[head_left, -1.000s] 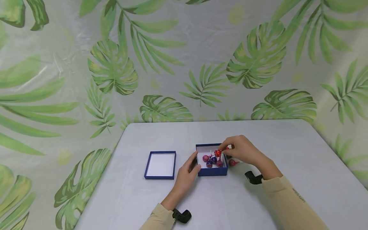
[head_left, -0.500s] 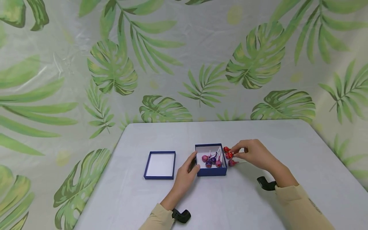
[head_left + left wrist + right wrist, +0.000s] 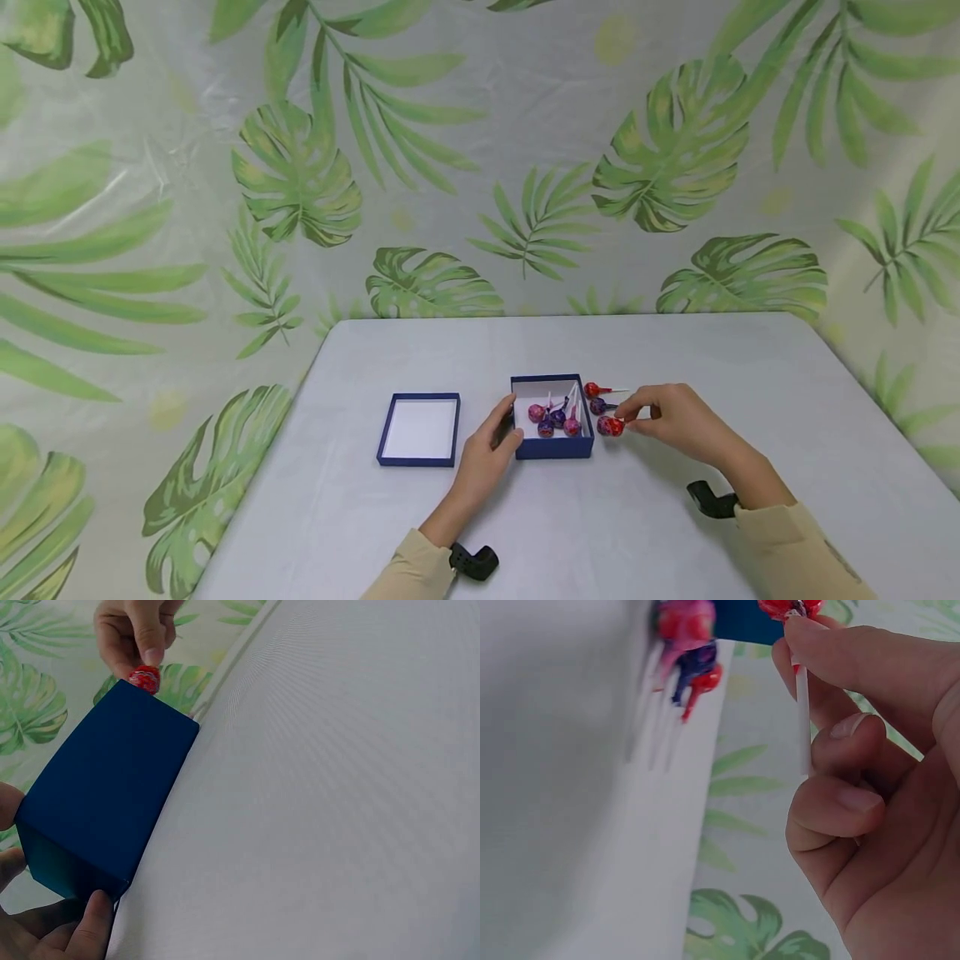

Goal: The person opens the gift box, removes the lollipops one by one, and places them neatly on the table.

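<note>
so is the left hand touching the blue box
Touching. In the left wrist view the left hand has its thumb and fingers pressed against the blue box at its near corner; the head view shows the fingers against the box's left wall.

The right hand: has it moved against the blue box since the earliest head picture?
Yes. The right hand has left the blue box and now pinches a red lollipop on the box's right.

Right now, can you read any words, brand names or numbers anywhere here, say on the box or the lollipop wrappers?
None can be read.
Blue box: plain sides, no lettering.
Lid: plain.
Lollipop in the right hand: wrapper pattern too small and blurred to read.
Right sleeve: a small dark mark, unreadable.
</note>
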Motion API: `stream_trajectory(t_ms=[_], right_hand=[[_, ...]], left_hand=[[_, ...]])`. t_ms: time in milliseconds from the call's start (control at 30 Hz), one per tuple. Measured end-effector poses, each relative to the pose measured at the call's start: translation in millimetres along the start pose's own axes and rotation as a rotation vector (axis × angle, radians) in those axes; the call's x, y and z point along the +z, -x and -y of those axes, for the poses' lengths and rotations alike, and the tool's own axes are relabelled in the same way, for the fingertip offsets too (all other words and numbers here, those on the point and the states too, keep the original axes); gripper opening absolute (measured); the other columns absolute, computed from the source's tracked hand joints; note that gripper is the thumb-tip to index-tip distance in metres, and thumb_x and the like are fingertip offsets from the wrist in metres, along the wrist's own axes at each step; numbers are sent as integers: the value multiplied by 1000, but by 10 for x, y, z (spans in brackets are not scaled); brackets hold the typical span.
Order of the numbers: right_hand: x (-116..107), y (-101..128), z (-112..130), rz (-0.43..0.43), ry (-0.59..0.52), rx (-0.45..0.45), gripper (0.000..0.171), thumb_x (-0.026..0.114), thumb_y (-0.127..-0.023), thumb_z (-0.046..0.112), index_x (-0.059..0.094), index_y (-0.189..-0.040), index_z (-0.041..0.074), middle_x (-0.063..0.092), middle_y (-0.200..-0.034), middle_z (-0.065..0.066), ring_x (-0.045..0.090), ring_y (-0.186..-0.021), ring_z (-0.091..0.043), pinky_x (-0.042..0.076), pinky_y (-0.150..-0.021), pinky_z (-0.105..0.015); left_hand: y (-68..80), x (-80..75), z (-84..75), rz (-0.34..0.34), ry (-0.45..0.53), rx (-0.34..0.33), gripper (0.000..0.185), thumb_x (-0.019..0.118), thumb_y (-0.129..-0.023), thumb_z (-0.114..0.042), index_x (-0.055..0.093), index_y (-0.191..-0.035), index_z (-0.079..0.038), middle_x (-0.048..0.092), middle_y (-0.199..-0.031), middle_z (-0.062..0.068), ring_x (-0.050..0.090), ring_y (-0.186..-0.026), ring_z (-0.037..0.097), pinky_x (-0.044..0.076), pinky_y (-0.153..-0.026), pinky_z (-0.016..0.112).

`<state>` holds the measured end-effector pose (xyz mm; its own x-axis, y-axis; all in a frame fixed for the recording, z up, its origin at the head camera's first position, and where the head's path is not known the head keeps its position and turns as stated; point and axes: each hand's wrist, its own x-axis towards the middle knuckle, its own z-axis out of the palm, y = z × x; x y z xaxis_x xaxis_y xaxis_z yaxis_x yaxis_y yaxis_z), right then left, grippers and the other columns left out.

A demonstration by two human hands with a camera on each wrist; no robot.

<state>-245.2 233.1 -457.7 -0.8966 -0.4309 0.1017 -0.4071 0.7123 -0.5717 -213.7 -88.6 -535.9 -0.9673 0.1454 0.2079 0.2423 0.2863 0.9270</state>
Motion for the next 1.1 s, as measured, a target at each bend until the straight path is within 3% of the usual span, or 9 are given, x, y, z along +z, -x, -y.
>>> stream_trajectory(t_ms=[267, 633, 833, 1100], right_hand=[[118, 59, -157, 46, -18, 38, 23, 78, -86, 6, 79, -98, 26, 70, -90, 12, 53, -73, -16, 47, -60, -27], [296, 63, -303, 50, -34, 31, 22, 81, -84, 9, 78, -93, 29, 69, -85, 14, 50, -64, -13, 43, -55, -26], [305, 58, -323, 48, -33, 59, 23, 80, -83, 8, 77, -94, 28, 69, -85, 13, 51, -66, -16, 42, -55, -26], [252, 80, -361, 58, -35, 87, 21, 81, -82, 10, 77, -95, 26, 69, -89, 10, 51, -67, -16, 45, -53, -27]], left_hand=[[-6, -2, 2, 14, -18, -27, 56, 57, -103, -26, 40, -156, -30, 38, -156, -11, 38, -141, 10, 34, -114, 27], [-2, -11, 1, 4, -21, 8, 55, 57, -103, -28, 41, -156, -27, 41, -156, -4, 41, -141, 18, 36, -113, 33], [-5, -7, 1, 3, -27, 16, 55, 57, -103, -23, 41, -156, -27, 41, -156, -2, 41, -141, 19, 37, -113, 34], [-1, -15, -9, 11, -22, 9, 55, 57, -103, -27, 40, -156, -28, 41, -156, -6, 40, -142, 16, 36, -114, 33]])
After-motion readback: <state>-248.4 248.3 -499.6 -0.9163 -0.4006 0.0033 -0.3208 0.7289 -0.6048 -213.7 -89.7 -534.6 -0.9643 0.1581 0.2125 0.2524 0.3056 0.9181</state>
